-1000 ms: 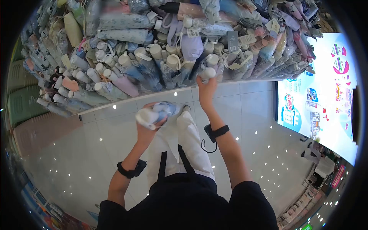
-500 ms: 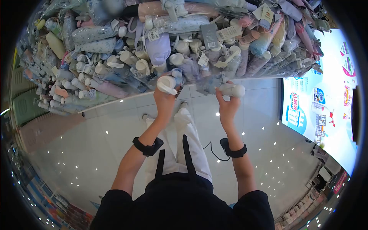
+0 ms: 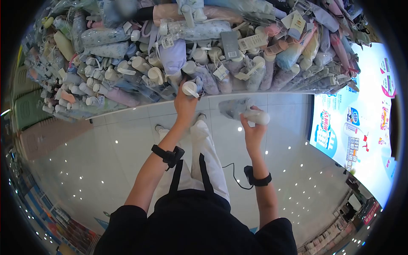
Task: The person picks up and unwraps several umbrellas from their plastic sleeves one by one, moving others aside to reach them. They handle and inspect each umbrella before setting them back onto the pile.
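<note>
My left hand [image 3: 186,105] is closed around a folded umbrella [image 3: 189,88], its round white handle end facing up. That umbrella is at the front edge of a large heap of folded umbrellas [image 3: 255,76], close against the others there. Off the heap's front, above the floor, my right hand [image 3: 254,132] grips a second folded umbrella [image 3: 258,117] by its white handle. This one lies roughly sideways, with its greyish, clear-wrapped body [image 3: 233,109] pointing left. My fingers partly cover both umbrellas.
A pale display edge [image 3: 221,94] runs along the heap's front. Paper tags such as a grey one [image 3: 230,45] hang among the umbrellas. To the right stands a bright lit sign panel [image 3: 352,123]. Below is a glossy tiled floor [image 3: 293,170]; a thin black cable [image 3: 234,176] dangles near my right wrist.
My right hand has lowered its umbrella slightly, away from the heap. My left hand has moved its umbrella a little closer in among the heap's front row. The view has shifted slightly.
</note>
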### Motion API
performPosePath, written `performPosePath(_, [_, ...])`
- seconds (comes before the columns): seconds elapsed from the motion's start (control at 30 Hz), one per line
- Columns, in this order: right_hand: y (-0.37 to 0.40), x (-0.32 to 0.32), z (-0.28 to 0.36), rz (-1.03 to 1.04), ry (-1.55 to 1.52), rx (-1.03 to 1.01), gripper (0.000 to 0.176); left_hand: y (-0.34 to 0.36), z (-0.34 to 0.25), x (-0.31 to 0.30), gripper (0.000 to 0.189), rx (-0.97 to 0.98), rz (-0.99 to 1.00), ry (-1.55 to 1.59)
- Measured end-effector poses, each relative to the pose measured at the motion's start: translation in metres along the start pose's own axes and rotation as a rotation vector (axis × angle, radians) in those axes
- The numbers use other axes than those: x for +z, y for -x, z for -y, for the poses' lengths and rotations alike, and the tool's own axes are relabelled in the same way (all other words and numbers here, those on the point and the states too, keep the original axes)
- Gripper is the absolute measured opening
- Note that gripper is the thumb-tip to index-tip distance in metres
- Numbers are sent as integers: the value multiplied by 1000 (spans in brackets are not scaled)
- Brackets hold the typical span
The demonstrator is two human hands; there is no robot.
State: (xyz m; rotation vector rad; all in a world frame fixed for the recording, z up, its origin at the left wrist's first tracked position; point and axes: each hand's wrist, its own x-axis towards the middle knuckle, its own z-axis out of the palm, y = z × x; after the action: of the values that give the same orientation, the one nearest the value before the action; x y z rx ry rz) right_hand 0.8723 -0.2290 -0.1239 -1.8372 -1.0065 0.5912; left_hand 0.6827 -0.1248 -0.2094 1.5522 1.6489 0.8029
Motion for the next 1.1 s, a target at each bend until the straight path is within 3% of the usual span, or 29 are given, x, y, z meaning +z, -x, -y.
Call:
performPosePath(0.03, [0, 1, 1, 6, -3, 1, 29, -1, -1, -2, 72, 59, 6, 47])
performPosePath(0.13, [2, 1, -3, 28, 6, -8, 32, -4, 7, 8, 81, -74, 121, 644])
performPosePath(0.23, [3, 1, -11, 33, 6, -11, 35, -8, 15, 14, 80, 77, 140, 253])
performPosePath(0.33, [5, -2, -8, 47, -35, 85, 34, -9, 6, 18, 75, -56, 150, 524])
performPosePath(0.5, [5, -13, -3, 91, -37, 190, 28, -28, 4, -3, 66, -435, 403, 1067])
performPosePath(0.6, [5, -12, -14, 23, 30, 33, 36, -30, 3, -10, 67, -396, 479, 971])
performPosePath(0.7, [7, -13, -13, 31, 25, 25, 33, -26, 5, -5, 66, -383, 343, 882])
performPosePath(0.8, [8, -13, -10, 21, -18, 41, 30, -19, 15, 9, 65, 78, 57, 329])
performPosePath(0.83, [9, -14, -7, 48, -30, 92, 31, -16, 15, 9, 66, -11, 85, 391])
performPosePath(0.93, [11, -17, -3, 108, -35, 177, 32, -19, 24, 17, 66, -22, 88, 491])
performPosePath(1.03, [10, -16, -4, 129, -13, 166, 33, -26, 32, 20, 57, 136, 44, 241])
performPosePath(1.1, [12, -14, -2, 126, -34, 209, 32, -21, 12, 18, 50, -85, 36, -74])
